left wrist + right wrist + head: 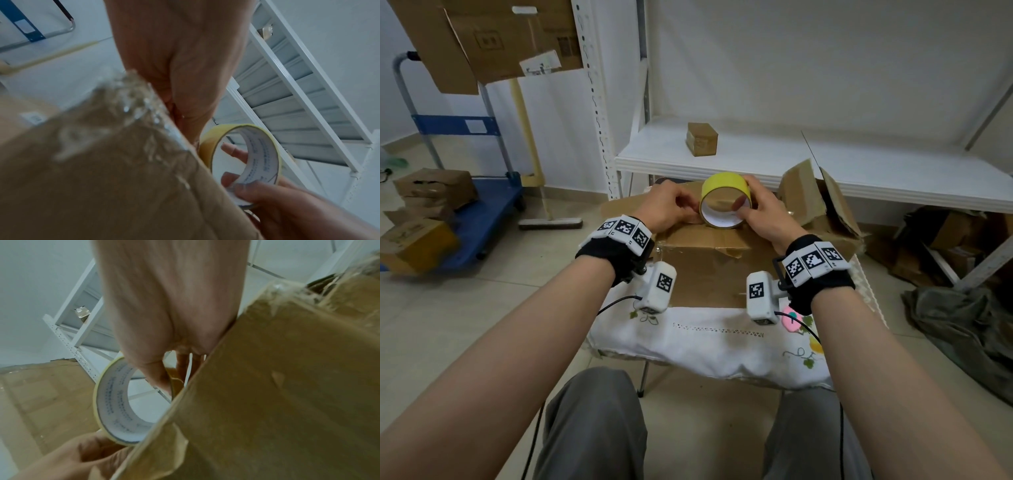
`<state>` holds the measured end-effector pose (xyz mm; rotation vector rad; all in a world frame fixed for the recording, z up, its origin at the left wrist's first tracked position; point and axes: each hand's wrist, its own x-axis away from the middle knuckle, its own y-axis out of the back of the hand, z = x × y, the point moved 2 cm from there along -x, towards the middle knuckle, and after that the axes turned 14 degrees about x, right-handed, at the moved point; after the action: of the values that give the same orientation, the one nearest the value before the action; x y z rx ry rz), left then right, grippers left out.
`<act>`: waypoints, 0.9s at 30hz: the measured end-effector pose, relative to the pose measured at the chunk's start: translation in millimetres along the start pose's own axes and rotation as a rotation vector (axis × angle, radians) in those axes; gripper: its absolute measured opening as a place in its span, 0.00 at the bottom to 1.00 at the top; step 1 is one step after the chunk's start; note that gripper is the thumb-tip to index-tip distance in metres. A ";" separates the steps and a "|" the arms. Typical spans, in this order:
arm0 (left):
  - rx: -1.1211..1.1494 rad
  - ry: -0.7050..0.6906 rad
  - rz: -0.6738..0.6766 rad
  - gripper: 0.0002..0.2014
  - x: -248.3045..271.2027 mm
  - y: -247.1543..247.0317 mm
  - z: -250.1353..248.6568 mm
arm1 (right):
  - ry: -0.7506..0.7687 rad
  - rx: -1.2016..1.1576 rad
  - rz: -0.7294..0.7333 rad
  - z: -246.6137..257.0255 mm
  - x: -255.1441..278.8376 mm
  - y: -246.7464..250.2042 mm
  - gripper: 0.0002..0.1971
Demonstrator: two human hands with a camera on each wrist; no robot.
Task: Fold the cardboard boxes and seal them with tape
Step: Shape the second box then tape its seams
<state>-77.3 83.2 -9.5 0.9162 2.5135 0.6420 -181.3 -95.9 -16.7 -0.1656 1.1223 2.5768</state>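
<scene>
Yellow round roll of packing tape (pixel 725 199), light and stiff with a slick face, is held just above the brown cardboard box (pixel 717 270): right hand (pixel 763 212) curled through its core, left hand (pixel 671 205) pinching at its rim, likely seeking the clingy free end.

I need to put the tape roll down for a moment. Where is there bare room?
The white shelf is bare right of the small box. The cloth in front of the big box is free too. Crowded: the open box to the right.
</scene>
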 end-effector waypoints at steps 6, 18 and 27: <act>0.049 0.040 0.051 0.10 2.6 0.5 1.3 | -0.031 -0.160 -0.068 0.6 -2.2 1.8 0.34; -0.050 0.048 0.041 0.10 1.2 -4.4 -0.9 | -0.121 0.005 -0.493 -18.7 -0.2 24.4 0.43; -0.164 -0.074 0.128 0.06 1.2 -20.5 -6.8 | -0.119 -0.123 -0.387 -29.5 9.4 15.7 0.35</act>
<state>-91.7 68.1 -15.1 1.0266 2.3125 0.8246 -196.2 -125.1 -28.2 -0.2304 0.7990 2.2751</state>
